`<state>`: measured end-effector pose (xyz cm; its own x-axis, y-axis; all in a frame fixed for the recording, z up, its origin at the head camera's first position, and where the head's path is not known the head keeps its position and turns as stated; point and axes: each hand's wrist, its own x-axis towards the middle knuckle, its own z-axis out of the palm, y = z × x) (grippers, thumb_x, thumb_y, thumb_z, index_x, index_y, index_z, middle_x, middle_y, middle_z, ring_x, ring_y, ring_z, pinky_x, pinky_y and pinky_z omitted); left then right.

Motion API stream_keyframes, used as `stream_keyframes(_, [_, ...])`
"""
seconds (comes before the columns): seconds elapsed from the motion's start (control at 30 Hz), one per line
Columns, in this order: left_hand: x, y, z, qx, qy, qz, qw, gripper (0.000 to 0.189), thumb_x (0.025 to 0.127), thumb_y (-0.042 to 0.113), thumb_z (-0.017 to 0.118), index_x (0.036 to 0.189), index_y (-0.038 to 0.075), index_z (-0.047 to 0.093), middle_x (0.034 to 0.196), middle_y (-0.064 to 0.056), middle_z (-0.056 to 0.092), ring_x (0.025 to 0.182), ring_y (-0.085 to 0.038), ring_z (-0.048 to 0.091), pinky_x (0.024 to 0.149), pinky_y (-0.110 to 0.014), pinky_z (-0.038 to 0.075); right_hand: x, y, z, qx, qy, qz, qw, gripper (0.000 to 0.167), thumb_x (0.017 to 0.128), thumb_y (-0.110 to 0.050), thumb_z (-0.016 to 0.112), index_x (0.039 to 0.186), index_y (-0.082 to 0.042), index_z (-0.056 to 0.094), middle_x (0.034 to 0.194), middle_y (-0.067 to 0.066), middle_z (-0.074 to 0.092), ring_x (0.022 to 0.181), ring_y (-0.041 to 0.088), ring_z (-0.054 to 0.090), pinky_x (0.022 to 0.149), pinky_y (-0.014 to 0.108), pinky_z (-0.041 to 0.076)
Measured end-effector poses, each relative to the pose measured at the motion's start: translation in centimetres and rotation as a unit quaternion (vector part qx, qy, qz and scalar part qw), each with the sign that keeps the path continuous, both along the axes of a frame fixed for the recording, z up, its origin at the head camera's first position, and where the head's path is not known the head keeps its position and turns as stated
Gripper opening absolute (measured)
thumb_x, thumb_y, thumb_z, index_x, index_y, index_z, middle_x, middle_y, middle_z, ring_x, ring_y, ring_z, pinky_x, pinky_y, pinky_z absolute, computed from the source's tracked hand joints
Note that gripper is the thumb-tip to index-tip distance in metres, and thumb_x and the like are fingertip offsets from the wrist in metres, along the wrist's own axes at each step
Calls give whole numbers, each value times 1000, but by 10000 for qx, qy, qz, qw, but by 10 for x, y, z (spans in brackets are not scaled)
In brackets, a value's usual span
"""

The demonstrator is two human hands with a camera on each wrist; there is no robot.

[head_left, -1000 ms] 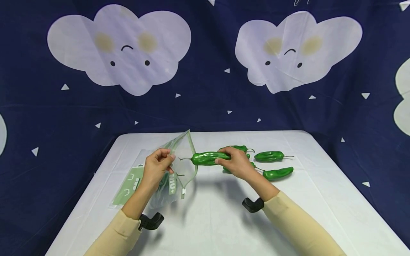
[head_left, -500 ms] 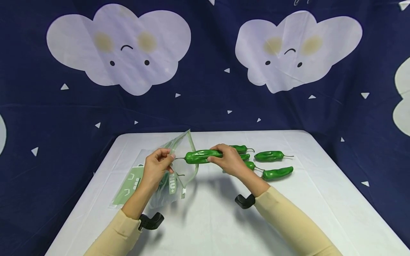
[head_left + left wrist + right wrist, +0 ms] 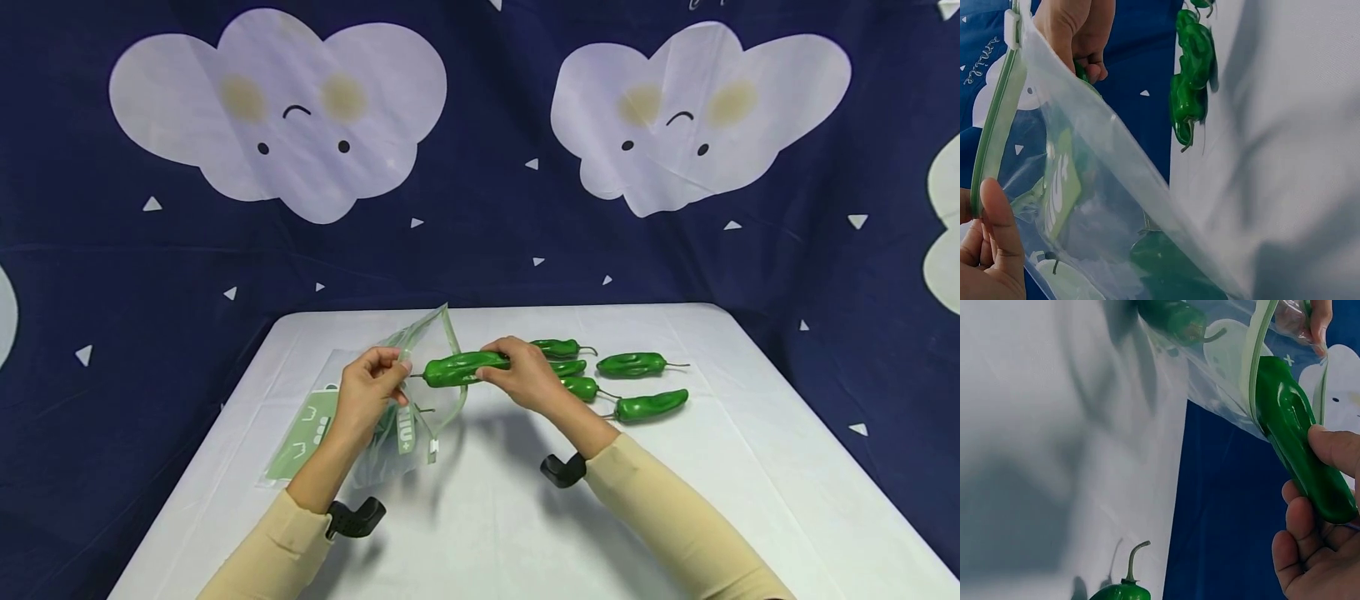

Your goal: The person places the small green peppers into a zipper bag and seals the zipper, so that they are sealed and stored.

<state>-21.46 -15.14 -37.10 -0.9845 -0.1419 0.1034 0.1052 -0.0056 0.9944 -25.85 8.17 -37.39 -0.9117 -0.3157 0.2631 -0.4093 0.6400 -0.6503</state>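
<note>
I have the left hand (image 3: 369, 387) pinching the clear bag (image 3: 405, 429) by its edge, left of mid-frame; the right hand (image 3: 521, 377) grips a green pepper (image 3: 453, 370) stem-first at its mouth, near centre. I'd guide it straight, opening spread.

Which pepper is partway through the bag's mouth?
The pepper held in the right hand, its stem end just inside the bag. Another pepper shows fully inside; the other peppers lie outside on the table.

Glossy smth pepper (image 3: 1297, 434), clr plastic bag (image 3: 1116, 128), matt tblcloth (image 3: 480, 525)
</note>
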Motion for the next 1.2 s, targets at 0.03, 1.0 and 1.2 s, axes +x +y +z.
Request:
stream_keyframes(0.03, [0, 0, 0, -8, 8, -8, 10000, 23, 87, 0, 62, 108, -7, 56, 76, 5, 55, 50, -5, 51, 43, -18, 51, 0, -1, 0, 5, -1, 16, 10000, 30, 82, -29, 73, 108, -16, 68, 104, 3, 67, 89, 18, 61, 78, 35, 53])
stream_keyframes(1.0, [1, 1, -1, -62, -16, -26, 10000, 23, 88, 2, 61, 110, -3, 57, 79, 4, 53, 52, -6, 50, 44, -18, 52, 4, -27, -2, -797, -393, 198, 9958, 26, 84, -22, 71, 109, -14, 67, 99, 2, 66, 78, 10, 61, 61, 21, 53])
stream_keyframes(1.2, [1, 1, -2, -37, 5, -48, 10000, 23, 88, 2, 62, 110, -5, 56, 78, 4, 54, 53, -6, 51, 45, -17, 52, 6, -31, -2, -799, -227, 308, 9961, 28, 85, -20, 71, 111, -11, 67, 102, 5, 65, 83, 13, 62, 65, 21, 55])
